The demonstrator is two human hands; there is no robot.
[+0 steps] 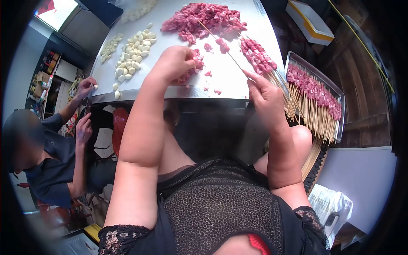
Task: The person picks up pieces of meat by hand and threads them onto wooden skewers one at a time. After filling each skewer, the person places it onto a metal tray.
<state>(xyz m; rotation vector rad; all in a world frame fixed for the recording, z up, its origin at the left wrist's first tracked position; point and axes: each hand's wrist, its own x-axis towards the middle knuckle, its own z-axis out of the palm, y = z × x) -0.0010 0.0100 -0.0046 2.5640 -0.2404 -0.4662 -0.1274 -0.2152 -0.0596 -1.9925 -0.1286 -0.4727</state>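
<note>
My right hand [264,95] pinches the lower end of a thin wooden skewer [236,62], which slants up and left over the table. Pieces of meat [222,45] are threaded partway along it. My left hand [177,63] is closed at a small pile of raw meat [198,59] near the table's front edge; whether a piece is between the fingertips is hidden. Beyond lies a large heap of cut meat [204,20]. Finished-looking meat skewers [258,55] lie in a bunch at the table's right edge.
Peeled garlic cloves [135,55] lie on the metal table [170,92] at left. A metal tray [338,131] of meat skewers stands at right, near a white-and-yellow box [310,25]. At far left a person [55,157] holds a knife and a small white piece.
</note>
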